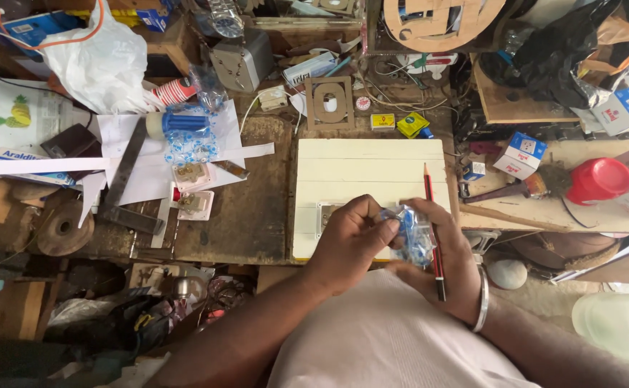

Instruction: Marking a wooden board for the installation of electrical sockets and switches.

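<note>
Both my hands meet over the near edge of a cream-painted board (369,167) on the workbench. My left hand (349,243) pinches the left side of a small clear plastic packet with blue print (414,233). My right hand (444,262) grips the same packet from the right and underneath. A red-and-black pencil (432,223) runs along my right hand's fingers, its tip pointing away over the board. A small metal-rimmed rectangular cutout (324,213) in the board shows just left of my left hand. A metal bangle (482,302) circles my right wrist.
White switch parts (194,188) and another blue-printed packet (189,140) lie at the left on paper sheets. A steel square (124,183) crosses them. A red cap (598,179), small white-and-blue boxes (520,154) and a brush (508,190) sit on the right shelf.
</note>
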